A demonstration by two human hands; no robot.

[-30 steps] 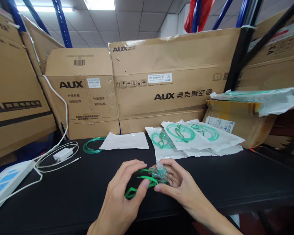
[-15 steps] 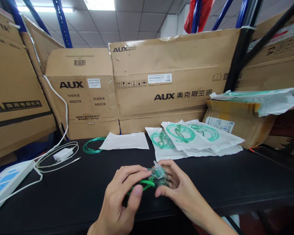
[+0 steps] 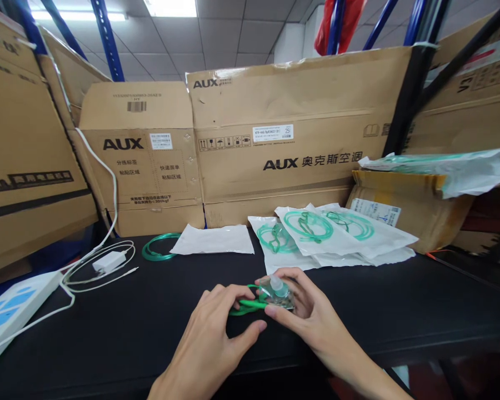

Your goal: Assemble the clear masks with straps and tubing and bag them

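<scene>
A clear oxygen mask (image 3: 270,289) with a pale green connector (image 3: 277,285) is held above the black tabletop. My right hand (image 3: 306,305) grips it, fingers behind the far side and thumb at the near edge. A bright green strap (image 3: 252,304) runs from the mask toward my left hand (image 3: 220,328). Its fingertips touch the strap, while the thumb stands apart below. Part of the strap is hidden behind the left fingers.
Several white packages with green tubing (image 3: 308,228) lie behind the hands. Left of them are a flat white pouch (image 3: 214,241) and a green tubing coil (image 3: 154,254). A power strip (image 3: 45,289), white adapter (image 3: 109,262) and cables lie left. Cardboard boxes (image 3: 233,183) line the back.
The mask has shifted slightly right and turned in my right hand. My left thumb has moved down and right, away from the strap, and the left fingers have changed position along it.
</scene>
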